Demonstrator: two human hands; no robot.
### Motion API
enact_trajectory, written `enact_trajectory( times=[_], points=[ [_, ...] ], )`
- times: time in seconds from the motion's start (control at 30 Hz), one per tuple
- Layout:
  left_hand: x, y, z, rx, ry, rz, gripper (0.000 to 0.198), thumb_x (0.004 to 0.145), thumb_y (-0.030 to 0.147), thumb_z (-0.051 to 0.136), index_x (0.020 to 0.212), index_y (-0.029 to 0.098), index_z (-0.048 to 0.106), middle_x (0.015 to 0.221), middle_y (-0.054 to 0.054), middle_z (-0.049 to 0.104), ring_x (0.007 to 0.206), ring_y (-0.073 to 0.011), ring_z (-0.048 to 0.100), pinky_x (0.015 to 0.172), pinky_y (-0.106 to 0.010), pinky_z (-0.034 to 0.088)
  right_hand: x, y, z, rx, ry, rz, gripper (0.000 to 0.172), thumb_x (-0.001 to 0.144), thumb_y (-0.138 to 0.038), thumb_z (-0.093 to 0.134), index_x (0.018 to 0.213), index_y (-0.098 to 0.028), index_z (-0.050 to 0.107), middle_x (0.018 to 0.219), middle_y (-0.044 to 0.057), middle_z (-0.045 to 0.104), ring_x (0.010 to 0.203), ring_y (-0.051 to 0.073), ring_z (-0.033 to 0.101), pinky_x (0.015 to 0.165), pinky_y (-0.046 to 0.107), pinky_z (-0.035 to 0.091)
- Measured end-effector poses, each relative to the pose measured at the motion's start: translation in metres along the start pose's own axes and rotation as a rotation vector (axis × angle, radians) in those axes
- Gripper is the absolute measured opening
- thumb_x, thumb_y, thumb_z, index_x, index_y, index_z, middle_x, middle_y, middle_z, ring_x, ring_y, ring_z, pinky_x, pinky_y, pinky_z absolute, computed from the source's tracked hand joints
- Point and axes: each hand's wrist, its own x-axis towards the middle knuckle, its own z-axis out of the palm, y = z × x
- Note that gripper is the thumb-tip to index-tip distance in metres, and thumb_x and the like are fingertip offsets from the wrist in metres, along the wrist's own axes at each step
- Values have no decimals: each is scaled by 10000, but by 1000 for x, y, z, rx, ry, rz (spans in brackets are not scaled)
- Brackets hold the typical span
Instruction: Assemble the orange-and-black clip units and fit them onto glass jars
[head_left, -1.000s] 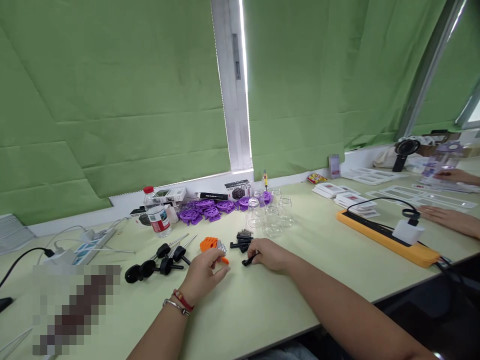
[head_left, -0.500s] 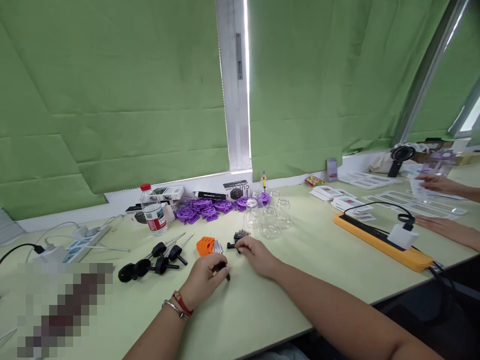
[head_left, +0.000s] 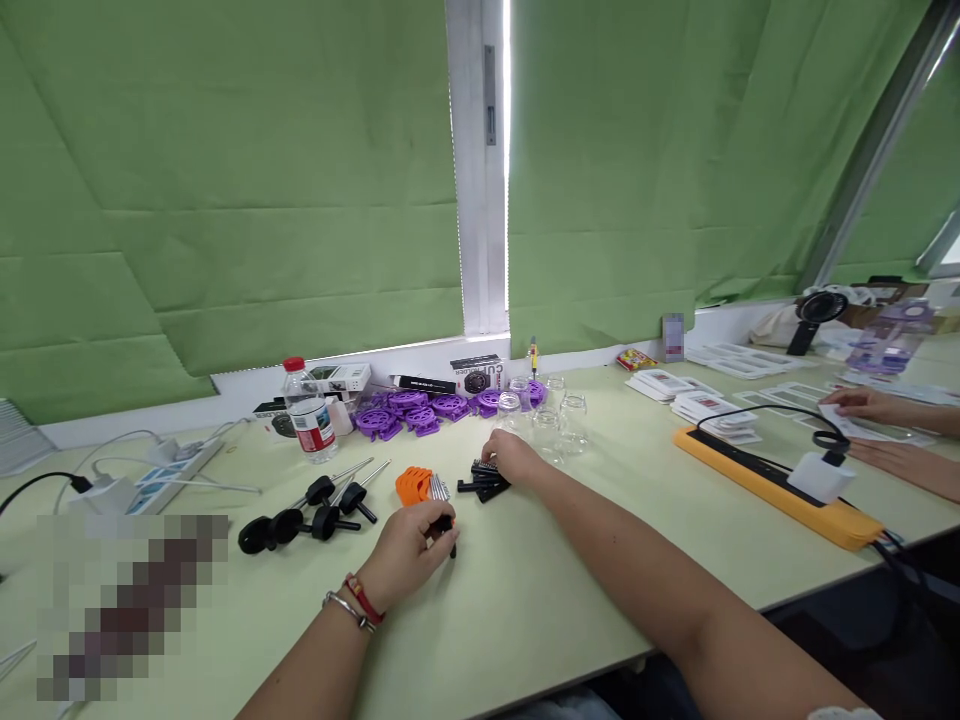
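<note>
**Operator:** What changes against the frame from half a second ago?

**Technician:** The right hand point(head_left: 517, 462) now sits higher, at the far end of the pile of black parts point(head_left: 491, 487), just right of frame centre; in the earlier frame it is at the pile's near right side. The left hand point(head_left: 411, 550) keeps nearly the same place, with a black part point(head_left: 453, 550) pinched between thumb and fingers, its end pointing down toward the counter point(head_left: 547, 610). One second ago the right hand has a black part instead. At the right edge, a co-worker's hand point(head_left: 862, 402) is lower, beside a translucent sheet point(head_left: 862, 424).

**Operator:** State of the right fingers?

**Technician:** Bent, with little gap showing. Whether they have hold of anything cannot be determined.

**Operator:** Which items are obscured?

**Technician:** Most of the held black part is inside the left hand. The orange parts point(head_left: 414, 486) and silver pins point(head_left: 439, 488) lie just beyond that hand; the pins' lower ends are hard to separate from it. The right hand covers the base of a glass jar point(head_left: 508, 408). A pixelated patch point(head_left: 135, 610) at lower left is unreadable.
</note>
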Motion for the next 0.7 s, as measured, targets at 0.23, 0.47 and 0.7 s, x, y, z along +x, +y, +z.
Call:
enact_trajectory(
  times=[0.23, 0.47, 0.7],
  points=[
    [0, 0, -1, 35, -22, 5, 172, 819, 294, 494, 884, 190, 614, 699, -18, 617, 586, -128, 508, 567, -255, 398, 3, 8, 4, -8, -34, -28, 244, 690, -14, 564, 775, -168, 734, 899, 66, 583, 778, 148, 521, 687, 237, 381],
    [0, 0, -1, 24, -13, 13, 178, 814, 301, 500, 881, 191, 622, 688, -12, 611, 571, -124, 494, 557, -251, 396, 1, 13, 5, -13, -34, -33, 212, 682, -34, 588, 764, -159, 738, 897, 75, 595, 794, 165, 534, 686, 250, 377],
    [0, 2, -2, 43, -20, 5, 182, 826, 302, 489, 887, 188, 617, 689, -10, 606, 571, -122, 487, 562, -248, 394, 1, 13, 8, -42, -40, -46, 221, 676, -33, 585, 761, -169, 737, 881, 69, 605, 803, 167, 534, 688, 244, 369]
  ],
)
